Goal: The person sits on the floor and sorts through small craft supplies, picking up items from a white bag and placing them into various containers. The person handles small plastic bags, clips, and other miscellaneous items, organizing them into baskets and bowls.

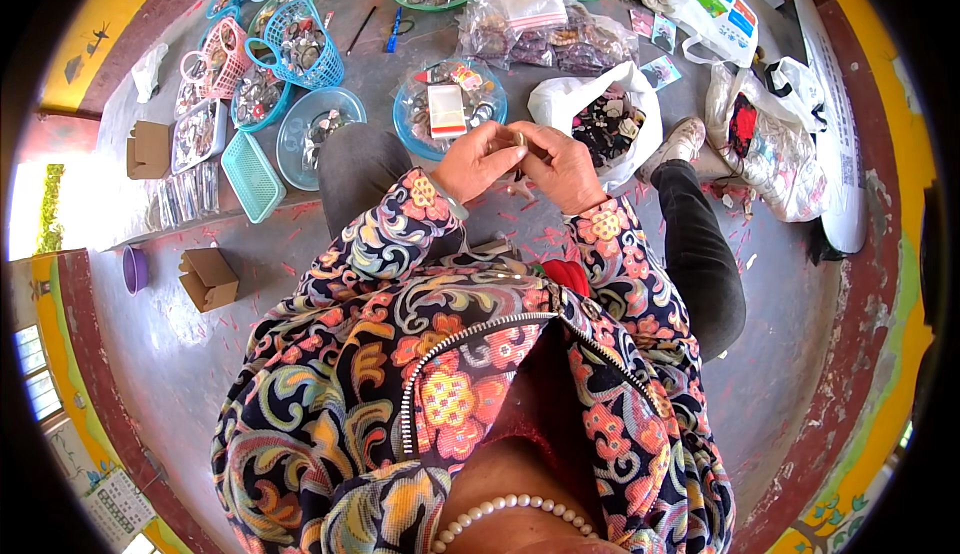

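Far left of the hands, two cardboard boxes [208,277] sit on the floor [800,354], a purple cup [135,269] just beside the nearer one. Beyond them lie a teal tray [251,175] and a blue basket [300,44] filled with small items. Just ahead of the left hand stands a blue plate [449,107] carrying small pieces and a white card.

Left hand [479,161] and right hand [563,165] are brought together above the lap, fingertips meeting. Both pinch a small piece [519,139] between them; it is too small to identify. Both sleeves are floral.

Just beyond the right hand, an open white bag [600,114] holds dark mixed items. Clear packets [545,29] lie farther ahead. Right of the hands, a shoe [680,142] rests on the floor, and more white bags [770,144] stand well apart to the far right.
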`<state>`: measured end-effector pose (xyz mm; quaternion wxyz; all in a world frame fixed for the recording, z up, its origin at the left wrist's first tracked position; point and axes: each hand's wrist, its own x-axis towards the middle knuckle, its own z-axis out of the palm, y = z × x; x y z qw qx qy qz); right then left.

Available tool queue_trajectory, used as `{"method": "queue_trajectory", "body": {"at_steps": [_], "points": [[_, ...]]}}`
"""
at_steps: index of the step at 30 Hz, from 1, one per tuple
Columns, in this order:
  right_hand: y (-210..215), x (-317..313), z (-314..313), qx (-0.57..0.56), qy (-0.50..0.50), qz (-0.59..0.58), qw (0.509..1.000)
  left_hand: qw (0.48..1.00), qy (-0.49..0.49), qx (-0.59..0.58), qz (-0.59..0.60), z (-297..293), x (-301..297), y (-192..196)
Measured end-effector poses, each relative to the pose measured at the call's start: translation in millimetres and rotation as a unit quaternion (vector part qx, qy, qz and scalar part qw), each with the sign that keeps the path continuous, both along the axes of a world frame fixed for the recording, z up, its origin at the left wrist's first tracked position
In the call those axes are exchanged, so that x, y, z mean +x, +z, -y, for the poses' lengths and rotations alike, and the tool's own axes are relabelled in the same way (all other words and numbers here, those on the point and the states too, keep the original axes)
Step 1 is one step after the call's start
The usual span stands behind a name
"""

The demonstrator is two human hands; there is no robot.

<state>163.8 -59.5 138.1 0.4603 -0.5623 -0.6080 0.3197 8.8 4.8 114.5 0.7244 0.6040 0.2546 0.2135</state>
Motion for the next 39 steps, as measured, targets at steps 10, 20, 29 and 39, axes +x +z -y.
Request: {"method": "queue_trajectory", "body": {"at_steps": [10, 20, 29, 39], "points": [[2, -3, 3, -0.018, -0.003, 0.045, 0.999, 0.998, -0.036, -0.05, 0.014, -3, -3, 1], [5, -9, 4, 0.011, -0.054, 0.085, 0.995, 0.995, -0.03, -0.074, 0.053, -2, -7, -2], [12, -14, 6, 0.087, -0.038, 0.278, 0.956, 0.999, 0.016, 0.023, -0.041, 2, -3, 1], [3, -22, 8, 0.101, -0.076, 0.396, 0.91, 0.976, 0.09, 0.167, -0.109, 10, 4, -1]]}}
